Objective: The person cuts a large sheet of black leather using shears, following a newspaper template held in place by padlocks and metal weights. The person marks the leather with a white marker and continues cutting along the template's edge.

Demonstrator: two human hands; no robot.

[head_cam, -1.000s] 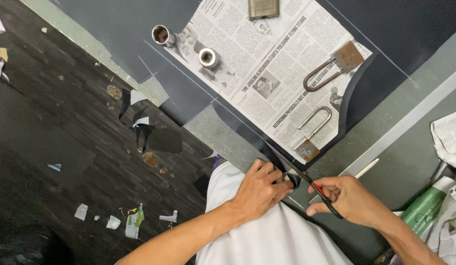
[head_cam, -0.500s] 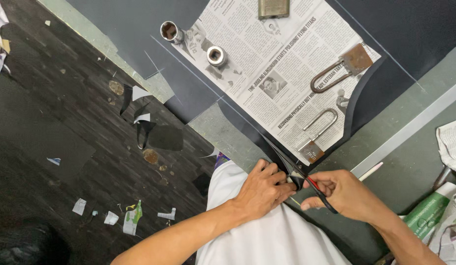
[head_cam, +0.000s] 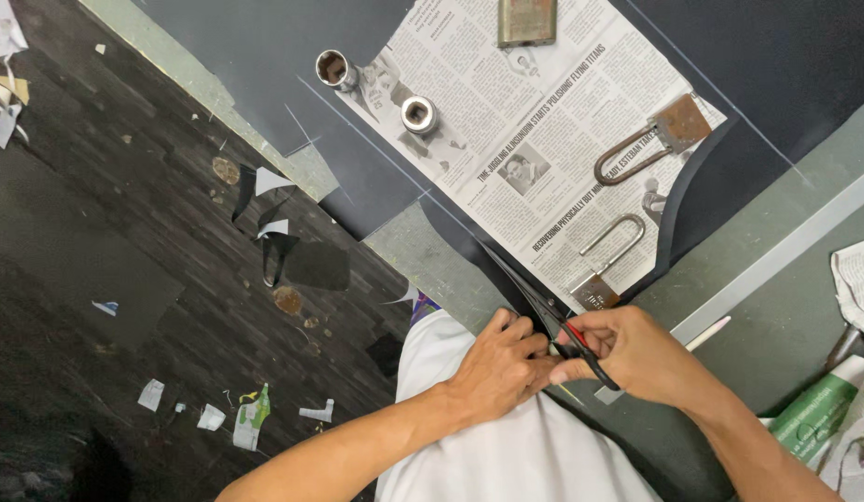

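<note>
At the near edge of the table: the right hand works a pair of scissors into a dark sheet, close to the person's white shirt.
Scissors axis: the long axis runs on a slant, handles low and to the right in the hand, blades reaching up and to the left.
Scissors tip: it points toward the far left, along a thin pale line drawn on the dark sheet.
Scissors look: dark, slim blades; black handle loops with a red patch near the pivot; much of the handle end is hidden by the fingers.
Right hand: fingers curled tight through and around the scissor handles, clamped on them.
Left hand: fingers bent together and pinching the edge of the dark sheet just beside the blades, touching the right hand's fingertips.
On the sheet: a newspaper page lies flat, well beyond the hands.
On the newspaper: two rusty padlocks with long shackles, a flat rusty block at the top, and two metal sockets standing on end.
Floor to the left: dark boards with paper scraps scattered about.
</note>
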